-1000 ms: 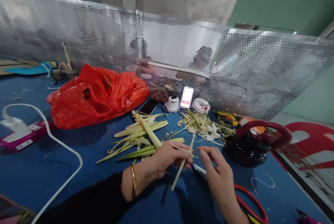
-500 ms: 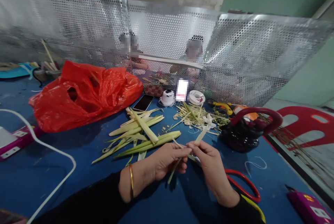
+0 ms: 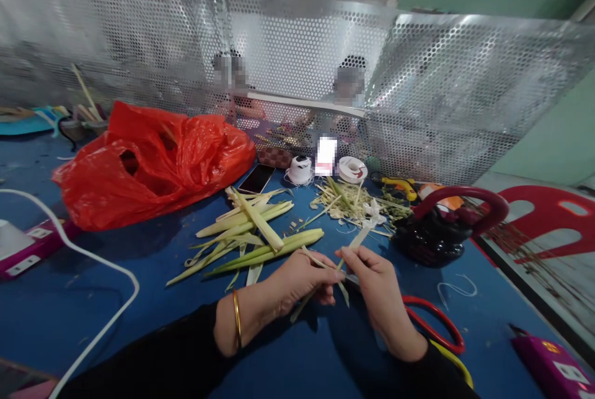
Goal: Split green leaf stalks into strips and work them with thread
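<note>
My left hand is closed in a pinch on thin pale-green leaf strips, whose ends stick out around the fingers. Close beside it, my right hand pinches a whitish leaf strip that points up and away. The fingertips of both hands nearly meet. Partly under my right wrist lies a red loop handle with a yellow loop, which look like scissors. Left of the hands is a pile of long pale-green leaves, like corn husks.
A red plastic bag sits at left, near a dark phone. Thread spool, tape roll and plant scraps lie ahead. A black pot-like object with a red handle stands right. Perforated metal panels form a barrier; people sit behind.
My right fingers have shifted slightly at the strip, and a leaf end now hangs down between my hands. The view has moved a little.
</note>
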{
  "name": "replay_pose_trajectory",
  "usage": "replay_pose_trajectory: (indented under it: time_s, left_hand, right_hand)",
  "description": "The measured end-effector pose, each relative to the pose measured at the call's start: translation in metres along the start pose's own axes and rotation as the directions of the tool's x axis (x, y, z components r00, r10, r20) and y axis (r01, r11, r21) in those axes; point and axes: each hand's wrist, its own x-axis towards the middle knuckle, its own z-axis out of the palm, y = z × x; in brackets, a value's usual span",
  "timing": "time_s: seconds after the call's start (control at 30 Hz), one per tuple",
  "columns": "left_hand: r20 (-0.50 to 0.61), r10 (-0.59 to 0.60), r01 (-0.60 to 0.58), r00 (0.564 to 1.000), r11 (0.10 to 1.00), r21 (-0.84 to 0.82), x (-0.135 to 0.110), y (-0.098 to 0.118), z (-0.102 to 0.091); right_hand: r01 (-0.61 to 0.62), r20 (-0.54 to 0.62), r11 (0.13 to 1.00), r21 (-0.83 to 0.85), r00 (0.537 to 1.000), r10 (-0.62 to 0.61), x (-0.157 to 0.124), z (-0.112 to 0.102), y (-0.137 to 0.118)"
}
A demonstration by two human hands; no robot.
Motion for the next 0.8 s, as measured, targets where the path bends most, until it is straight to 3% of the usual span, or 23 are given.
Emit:
replay_pose_trajectory:
  time_s: [0.07,0.13,0.17,0.23,0.3,0.37,0.43,0.6,0.73,0.8]
  left_hand:
    - [-0.027,-0.013,0.013,1.0,1.0,0.007,-0.001,0.0,0.003]
    - [-0.036,-0.02,0.021,0.999,0.999,0.024,-0.002,0.001,0.006]
    - [-0.038,-0.013,0.015,0.999,0.999,0.041,-0.003,0.002,0.008]
    - [-0.033,0.017,-0.014,0.999,0.996,0.093,-0.003,0.001,0.01]
    - [-0.021,0.037,-0.033,0.999,0.987,0.16,-0.003,0.0,0.012]
    - [-0.009,0.021,-0.018,1.0,0.977,0.211,-0.002,-0.002,0.013]
    - [-0.003,-0.01,0.01,1.0,0.973,0.23,-0.001,-0.004,0.013]
    - [0.034,-0.017,0.01,0.999,0.981,0.194,-0.003,0.0,0.012]
    - [0.159,-0.05,0.039,0.986,0.997,0.071,-0.007,0.008,0.007]
    - [0.207,-0.08,0.075,0.975,0.997,0.035,-0.007,0.01,0.004]
  right_hand:
    - [0.14,-0.147,0.984,-0.112,0.977,-0.156,0.002,-0.005,-0.002]
    - [0.33,-0.224,0.898,-0.293,0.889,-0.4,0.001,-0.011,-0.007]
    - [0.418,-0.181,0.825,-0.38,0.841,-0.51,0.0,-0.012,-0.01]
    - [0.572,0.035,0.676,-0.464,0.774,-0.632,-0.004,-0.013,-0.016]
    - [0.65,0.264,0.621,-0.438,0.754,-0.602,-0.008,-0.01,-0.02]
    - [0.625,0.388,0.679,-0.385,0.777,-0.495,-0.011,-0.006,-0.022]
    - [0.563,0.417,0.746,-0.355,0.81,-0.413,-0.013,-0.002,-0.023]
    - [0.52,0.363,0.8,-0.298,0.837,-0.409,-0.012,-0.001,-0.02]
    - [0.304,0.247,0.939,-0.159,0.934,-0.26,-0.007,-0.005,-0.02]
    - [0.178,0.244,0.981,-0.074,0.957,-0.155,-0.005,-0.006,-0.023]
